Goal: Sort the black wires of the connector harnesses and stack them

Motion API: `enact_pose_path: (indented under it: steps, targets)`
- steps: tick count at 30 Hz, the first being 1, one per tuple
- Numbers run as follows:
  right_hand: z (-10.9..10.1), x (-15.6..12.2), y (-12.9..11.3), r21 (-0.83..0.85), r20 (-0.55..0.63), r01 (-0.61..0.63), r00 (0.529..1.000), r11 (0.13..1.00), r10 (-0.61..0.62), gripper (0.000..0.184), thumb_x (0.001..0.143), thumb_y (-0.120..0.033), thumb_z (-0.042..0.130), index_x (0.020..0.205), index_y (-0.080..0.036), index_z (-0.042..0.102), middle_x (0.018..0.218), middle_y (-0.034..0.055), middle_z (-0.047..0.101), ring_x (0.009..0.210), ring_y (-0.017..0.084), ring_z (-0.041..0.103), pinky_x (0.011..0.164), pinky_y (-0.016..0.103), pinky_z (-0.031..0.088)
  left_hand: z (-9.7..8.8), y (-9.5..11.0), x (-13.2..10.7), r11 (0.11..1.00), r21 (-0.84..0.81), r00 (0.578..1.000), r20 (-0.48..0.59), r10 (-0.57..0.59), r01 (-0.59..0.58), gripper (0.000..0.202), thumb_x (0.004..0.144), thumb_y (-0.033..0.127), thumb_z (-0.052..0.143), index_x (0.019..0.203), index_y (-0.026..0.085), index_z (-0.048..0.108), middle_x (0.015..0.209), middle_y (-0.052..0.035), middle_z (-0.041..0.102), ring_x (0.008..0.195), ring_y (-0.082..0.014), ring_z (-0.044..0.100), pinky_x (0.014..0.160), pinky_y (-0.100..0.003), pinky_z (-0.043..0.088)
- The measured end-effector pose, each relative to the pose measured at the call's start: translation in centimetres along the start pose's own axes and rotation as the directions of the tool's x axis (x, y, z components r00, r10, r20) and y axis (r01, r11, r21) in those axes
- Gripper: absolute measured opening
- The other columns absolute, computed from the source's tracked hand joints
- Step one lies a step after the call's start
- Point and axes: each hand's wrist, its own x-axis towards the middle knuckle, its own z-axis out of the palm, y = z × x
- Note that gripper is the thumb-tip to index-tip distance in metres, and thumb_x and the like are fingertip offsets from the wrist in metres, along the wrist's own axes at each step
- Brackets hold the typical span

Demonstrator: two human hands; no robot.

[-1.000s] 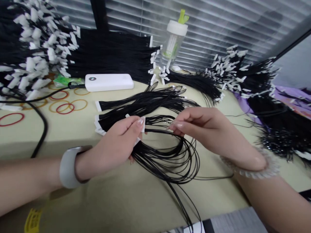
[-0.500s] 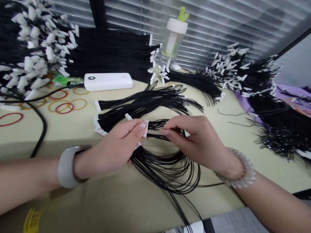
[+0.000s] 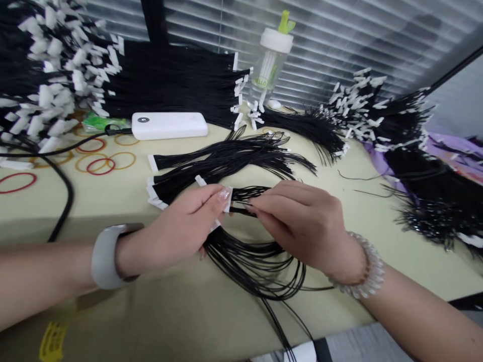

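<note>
My left hand (image 3: 184, 221) pinches a small white connector (image 3: 228, 199) between thumb and fingers. A second white connector (image 3: 214, 225) pokes out under the same hand. Black wires (image 3: 249, 193) run from the held connector toward the right, and a looped bundle of black wires (image 3: 260, 271) hangs below both hands. My right hand (image 3: 302, 221) is closed, thumb against forefinger, on a thin black wire (image 3: 241, 203) just right of the connector. Whether that wire's tip is inside the connector is too small to tell. Behind my left hand lie several wire harnesses (image 3: 196, 166) with white end connectors.
A white power bank (image 3: 169, 125) with a black cable (image 3: 64, 186) lies at the back left, near rubber bands (image 3: 101, 163). Big stacks of black harnesses (image 3: 173, 80) line the window blinds. A clear bottle (image 3: 269, 63) stands among them. More wires (image 3: 433, 186) lie at right.
My right hand has turned and shifted slightly, its fingertips now a little closer to the connector. My left hand keeps its hold on the connector.
</note>
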Motion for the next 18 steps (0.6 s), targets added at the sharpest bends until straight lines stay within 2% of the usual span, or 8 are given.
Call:
enact_pose_path:
  steps: [3,8,13,18]
  targets:
    - [-0.07,0.06,0.08,0.024,-0.005,-0.007,1.0,1.0,0.008,0.011,0.08,-0.014,0.05,0.073,-0.017,0.058,0.077,0.0043,0.062,0.073,0.013,0.056,0.063,0.026,0.044,0.07,-0.03,-0.03,1.0,-0.011,1.0,0.011,-0.021,0.021,0.035,0.087,0.043,0.034,0.061,0.02,0.041,0.051,0.006,0.039,0.042,-0.0078,0.036,0.039,-0.019,0.03]
    - [-0.22,0.39,0.21,0.047,0.116,-0.011,0.993,0.999,0.005,0.014,0.082,-0.016,0.049,0.076,-0.016,0.061,0.072,0.003,0.061,0.067,0.011,0.054,0.059,0.024,0.041,-0.03,-0.02,0.01,0.999,0.034,0.999,0.041,-0.012,0.01,0.036,0.087,0.044,0.033,0.062,0.019,0.04,0.053,0.0066,0.04,0.043,-0.0063,0.037,0.041,-0.018,0.031]
    - [0.23,0.31,0.04,0.028,0.046,-0.004,0.999,1.0,0.003,0.012,0.081,-0.015,0.05,0.08,-0.015,0.062,0.071,0.0025,0.06,0.064,0.01,0.053,0.059,0.023,0.04,-0.12,-0.08,0.14,0.993,0.108,0.998,0.054,0.046,-0.051,0.037,0.088,0.043,0.031,0.062,0.018,0.04,0.056,0.0065,0.04,0.051,-0.0063,0.039,0.05,-0.017,0.034]
    - [0.47,0.12,-0.23,-0.007,0.044,0.027,0.999,1.0,-0.027,0.012,0.08,-0.012,0.05,0.079,-0.014,0.062,0.074,0.0037,0.062,0.069,0.011,0.055,0.061,0.023,0.041,-0.08,-0.04,0.14,0.983,0.177,0.998,0.055,0.033,-0.042,0.037,0.089,0.042,0.029,0.062,0.018,0.039,0.055,0.0067,0.039,0.048,-0.0062,0.037,0.046,-0.018,0.032]
